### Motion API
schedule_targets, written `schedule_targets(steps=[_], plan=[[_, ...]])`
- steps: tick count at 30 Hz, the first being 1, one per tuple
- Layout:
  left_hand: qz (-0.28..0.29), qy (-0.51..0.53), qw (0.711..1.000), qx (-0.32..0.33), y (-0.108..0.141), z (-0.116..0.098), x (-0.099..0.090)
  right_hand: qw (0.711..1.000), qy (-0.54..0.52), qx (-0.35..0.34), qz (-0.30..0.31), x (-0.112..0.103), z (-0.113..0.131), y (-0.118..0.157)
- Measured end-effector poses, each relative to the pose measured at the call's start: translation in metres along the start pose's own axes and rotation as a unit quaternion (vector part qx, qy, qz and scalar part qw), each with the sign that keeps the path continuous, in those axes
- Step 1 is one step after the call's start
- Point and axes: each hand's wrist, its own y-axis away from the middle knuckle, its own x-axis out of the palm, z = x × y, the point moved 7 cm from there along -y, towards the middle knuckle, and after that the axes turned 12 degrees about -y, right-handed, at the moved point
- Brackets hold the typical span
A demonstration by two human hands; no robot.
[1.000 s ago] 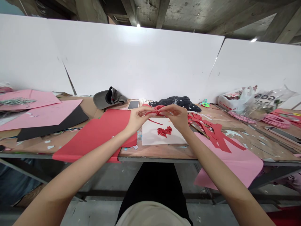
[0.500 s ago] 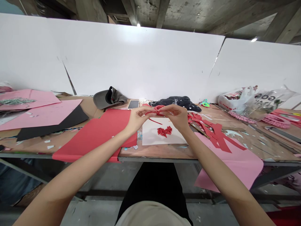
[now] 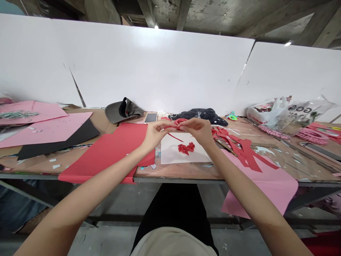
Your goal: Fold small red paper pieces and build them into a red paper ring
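My left hand [image 3: 157, 132] and my right hand [image 3: 197, 131] meet fingertip to fingertip above a white sheet of paper [image 3: 170, 155]. Both are closed in a pinch on a narrow red paper strip [image 3: 172, 127], mostly hidden by the fingers. A thin red tail [image 3: 176, 137] slants down beneath the left fingers. Just behind the fingertips shows a red coiled piece [image 3: 181, 121], partly covered. Small folded red paper pieces [image 3: 186, 148] lie in a cluster on the white sheet, below my hands.
Large red paper [image 3: 106, 153] lies left, overhanging the table edge. Red strips [image 3: 246, 156] and pink paper [image 3: 269, 188] are at right. Behind sit a grey cap [image 3: 124, 111], a phone [image 3: 151, 118], dark cloth [image 3: 202, 115] and plastic bags [image 3: 266, 113].
Both hands stay almost in place, still pinching the red strip, with only slight finger movement. The view has shifted a little.
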Motion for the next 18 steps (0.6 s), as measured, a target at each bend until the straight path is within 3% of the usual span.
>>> schedule_targets(steps=[4,18], plan=[[-0.002,-0.011,1.0,0.003,0.0,-0.001,-0.001,1.0,-0.017,0.012,0.005,0.001,-0.002,0.0],[-0.028,-0.041,0.998,0.033,0.001,-0.001,-0.005,0.988,0.098,-0.115,0.018,0.004,0.013,0.007]])
